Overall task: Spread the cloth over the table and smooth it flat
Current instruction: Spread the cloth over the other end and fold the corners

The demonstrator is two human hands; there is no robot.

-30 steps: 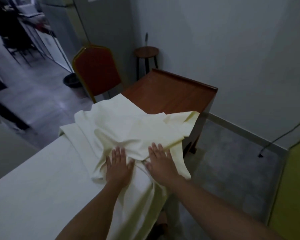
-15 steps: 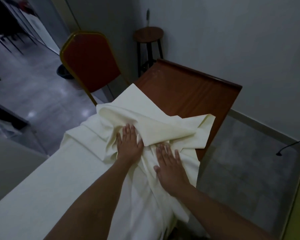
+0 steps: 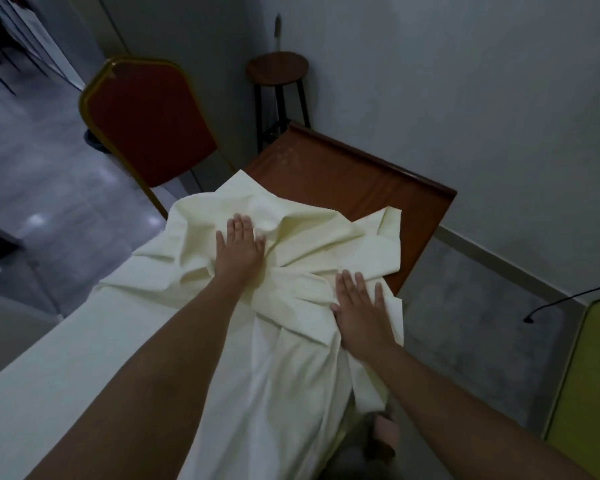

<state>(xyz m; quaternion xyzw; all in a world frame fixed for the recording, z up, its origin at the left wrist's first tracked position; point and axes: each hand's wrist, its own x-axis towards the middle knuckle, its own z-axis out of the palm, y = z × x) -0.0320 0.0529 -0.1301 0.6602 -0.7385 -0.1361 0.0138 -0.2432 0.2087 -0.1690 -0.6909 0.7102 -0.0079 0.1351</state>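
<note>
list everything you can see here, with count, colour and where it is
cream fabric cloth: 1, bunched, middle of table
long brown wooden table: 1, far end bare
red padded chair with gold frame: 1, left of table
round dark wooden stool: 1, beyond the table's far end
black cable: 1, right, on the floor by the wall
left hand: 1, flat on cloth
right hand: 1, flat on cloth near right edge

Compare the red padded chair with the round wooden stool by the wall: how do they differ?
The red padded chair has a tall upholstered back with a gold-coloured frame; the round wooden stool has no back, only a flat brown seat. The chair stands at the table's left side; the stool stands beyond its far end, against the wall. Both are unoccupied.
</note>
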